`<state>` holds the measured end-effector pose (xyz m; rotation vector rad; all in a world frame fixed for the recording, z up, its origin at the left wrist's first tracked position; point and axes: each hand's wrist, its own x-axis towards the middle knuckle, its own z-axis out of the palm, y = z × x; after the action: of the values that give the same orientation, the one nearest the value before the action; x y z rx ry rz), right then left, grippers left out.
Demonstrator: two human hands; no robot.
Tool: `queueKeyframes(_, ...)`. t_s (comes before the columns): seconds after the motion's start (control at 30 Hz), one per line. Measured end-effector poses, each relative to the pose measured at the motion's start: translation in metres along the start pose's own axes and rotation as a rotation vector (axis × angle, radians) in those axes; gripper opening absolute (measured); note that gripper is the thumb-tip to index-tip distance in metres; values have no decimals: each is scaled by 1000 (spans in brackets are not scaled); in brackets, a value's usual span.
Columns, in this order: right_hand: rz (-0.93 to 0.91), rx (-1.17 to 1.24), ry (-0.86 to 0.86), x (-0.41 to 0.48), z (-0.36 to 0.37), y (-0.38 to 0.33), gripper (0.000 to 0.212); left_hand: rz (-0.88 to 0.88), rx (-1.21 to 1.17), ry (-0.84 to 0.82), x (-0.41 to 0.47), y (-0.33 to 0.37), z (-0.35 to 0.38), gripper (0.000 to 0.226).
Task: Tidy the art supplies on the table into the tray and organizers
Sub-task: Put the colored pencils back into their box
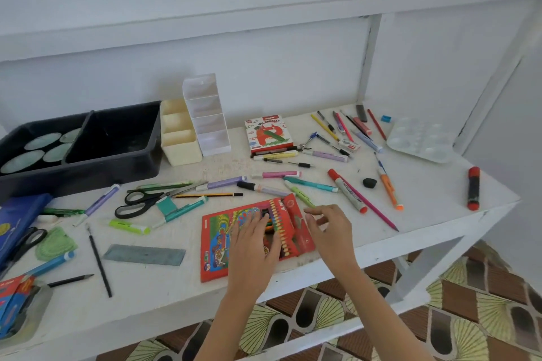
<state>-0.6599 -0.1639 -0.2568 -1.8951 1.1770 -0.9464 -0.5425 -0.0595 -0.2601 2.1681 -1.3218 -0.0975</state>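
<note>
Our left hand (pixel 254 239) lies flat, fingers spread wide, on the red crayon box (pixel 217 240) at lower centre of the frame, pressing on the crayons (pixel 277 215) that show in its open end. Our right hand (pixel 330 227) hovers just beside the box flap (pixel 302 231), fingers loosely curled and apart, holding nothing. Both rest over the white surface (pixel 146 290), which is strewn with supplies: scissors (pixel 140 202) left of centre, a grey ruler (pixel 144 255) at lower left, a black pencil (pixel 99 262) beside it, and markers (pixel 347 190) and pens (pixel 325 155) scattered toward the right. A pastels box (pixel 268 133) sits at centre, near the wall. At the upper left stands the black tray (pixel 117 168), with round pale discs (pixel 42 141) in its left compartment; touching its right side are a cream organizer (pixel 180 149) and a white organizer (pixel 205 97), both empty. A white palette (pixel 419 139) lies at the far right.
</note>
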Motion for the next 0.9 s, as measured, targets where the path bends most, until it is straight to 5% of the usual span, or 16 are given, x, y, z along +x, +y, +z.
queueKeyframes(0.2, 44, -299, 262, 23, -58, 28, 26, 73, -118, 15, 31, 48, 27, 40)
queueKeyframes(0.33, 125, -620, 120, 27, -86, 55, 31, 122, -159, 12, 49, 88, 51, 37)
queueKeyframes(0.47, 71, -449, 71, 36, -98, 67, 21, 160, -208, 70, 66, 121, 73, 34)
queueKeyframes(0.6, 38, -191, 198, 58, -118, 73, 14, 162, -254, 207, 82, 142, 87, 28)
queueKeyframes(0.9, 235, 357, 176, 117, -181, 90, 15, 28, -299, 280, 122, 178, 107, 25)
